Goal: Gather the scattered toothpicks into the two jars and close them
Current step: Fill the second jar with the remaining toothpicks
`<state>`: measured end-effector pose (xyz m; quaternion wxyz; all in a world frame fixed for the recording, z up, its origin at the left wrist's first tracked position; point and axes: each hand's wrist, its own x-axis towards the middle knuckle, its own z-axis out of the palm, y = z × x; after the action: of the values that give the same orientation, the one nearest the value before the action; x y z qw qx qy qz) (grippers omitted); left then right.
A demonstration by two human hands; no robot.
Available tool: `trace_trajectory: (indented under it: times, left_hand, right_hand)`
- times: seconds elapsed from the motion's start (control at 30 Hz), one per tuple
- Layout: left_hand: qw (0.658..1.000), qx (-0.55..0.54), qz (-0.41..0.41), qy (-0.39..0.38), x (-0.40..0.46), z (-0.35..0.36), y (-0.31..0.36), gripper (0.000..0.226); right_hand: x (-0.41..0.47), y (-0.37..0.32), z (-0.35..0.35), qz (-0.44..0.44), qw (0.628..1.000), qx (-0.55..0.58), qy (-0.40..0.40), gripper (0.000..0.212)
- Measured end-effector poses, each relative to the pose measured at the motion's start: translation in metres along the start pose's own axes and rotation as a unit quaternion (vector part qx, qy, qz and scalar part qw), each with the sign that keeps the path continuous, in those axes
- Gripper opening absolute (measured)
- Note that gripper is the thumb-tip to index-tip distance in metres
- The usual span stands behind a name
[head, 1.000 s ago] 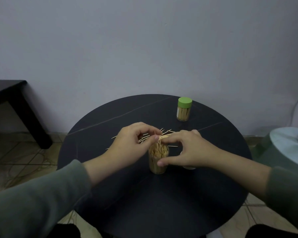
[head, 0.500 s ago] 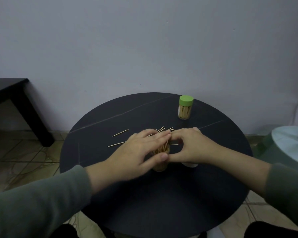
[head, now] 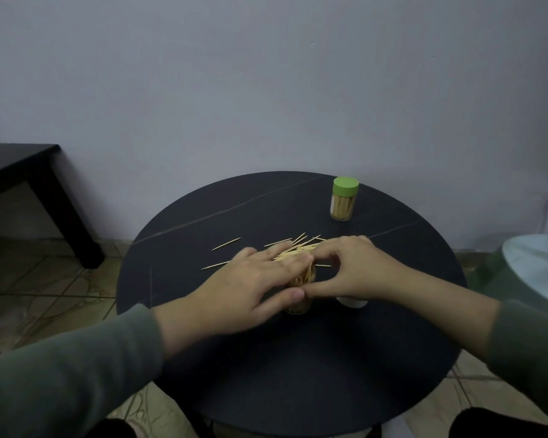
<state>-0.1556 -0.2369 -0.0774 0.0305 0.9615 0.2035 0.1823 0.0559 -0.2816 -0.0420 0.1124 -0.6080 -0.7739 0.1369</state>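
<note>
Toothpicks [head: 298, 248], loose, lie in a small heap just beyond my hands near the middle of the table [head: 266, 374], with two strays [head: 226, 244] off toward its left edge. The open jar [head: 298, 306] stands at the table's middle, packed with upright picks and mostly hidden between my hands.

A second ago my left hand [head: 253, 279] pinched a bunch over the jar mouth; it has since flattened, fingers straight and close together, lying across the tops of the picks. I judge the bunch to be dropped in and now being pressed level.

My right hand [head: 358, 270] is curled round the far side of the jar, thumb tip meeting my left thumb at the near side; it has kept that place throughout, steadying the jar.

The closed jar [head: 344, 199], green cap on, stands well apart near the far right edge: one jar done, as I judge it. A white object [head: 351, 302], perhaps the second cap, shows just under my right wrist; I cannot tell for certain.

Room: the near half of the table is bare and dark, giving both forearms free approach. The heap touches my fingertips, so a sweep toward the jar is short. The left strays lie well inside the edge.
</note>
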Motion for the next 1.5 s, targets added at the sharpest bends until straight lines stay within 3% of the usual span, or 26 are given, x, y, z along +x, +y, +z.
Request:
trace_trajectory:
  times: [0.1, 0.2, 0.33, 0.5, 0.7, 0.8, 0.87, 0.9, 0.97, 1.03, 1.1, 1.37, 1.5]
  left_hand:
    - [0.999, 0.047, -0.008, -0.006, 0.001, -0.005, -0.002, 0.06]
    - [0.996, 0.093, 0.002, 0.019, 0.001, -0.01, -0.005, 0.056]
    - [0.996, 0.077, -0.009, 0.038, -0.001, -0.013, -0.005, 0.06]
    - [0.997, 0.071, 0.036, -0.01, -0.003, -0.01, -0.005, 0.057]
    - [0.999, 0.035, -0.029, -0.028, 0.0, -0.013, -0.009, 0.06]
    - [0.995, -0.043, -0.095, 0.004, 0.004, -0.015, -0.012, 0.062]
    - [0.985, -0.035, -0.16, 0.052, 0.009, -0.017, -0.015, 0.059]
    - [0.981, 0.009, -0.19, 0.043, 0.012, -0.018, -0.018, 0.055]
    - [0.962, 0.088, -0.254, -0.055, 0.015, -0.02, -0.025, 0.052]
    - [0.932, 0.064, -0.321, -0.157, 0.015, -0.02, -0.03, 0.069]
    - [0.91, 0.033, -0.36, -0.204, 0.014, -0.02, -0.035, 0.081]
    - [0.907, 0.055, -0.364, -0.203, 0.023, -0.008, -0.042, 0.033]
    - [0.917, 0.086, -0.352, -0.166, 0.028, -0.003, -0.039, 0.024]
  right_hand:
    - [-0.001, -0.001, 0.0, -0.006, 1.0, 0.004, 0.001, 0.044]
    - [-0.001, -0.001, -0.001, -0.005, 1.0, 0.011, -0.009, 0.053]
    - [0.0, -0.002, -0.002, -0.002, 1.0, 0.016, -0.014, 0.06]
    - [0.0, -0.001, -0.003, -0.012, 0.999, 0.026, -0.016, 0.05]
    - [0.003, 0.005, -0.011, -0.013, 0.992, -0.105, -0.072, 0.069]
    - [0.009, 0.016, -0.015, -0.006, 0.991, -0.118, -0.07, 0.05]
    - [0.016, 0.025, -0.014, 0.021, 0.992, -0.121, -0.03, 0.039]
    - [0.019, 0.031, -0.013, 0.04, 0.99, -0.132, -0.014, 0.036]
    - [0.025, 0.04, -0.01, 0.08, 0.985, -0.154, -0.006, 0.039]
    - [0.03, 0.047, -0.006, 0.104, 0.982, -0.155, -0.011, 0.048]
    - [0.035, 0.05, -0.002, 0.111, 0.982, -0.151, -0.011, 0.056]
    - [0.057, 0.048, 0.015, 0.026, 0.991, -0.135, 0.001, 0.058]
    - [0.069, 0.041, 0.02, -0.006, 0.986, -0.164, -0.014, 0.049]
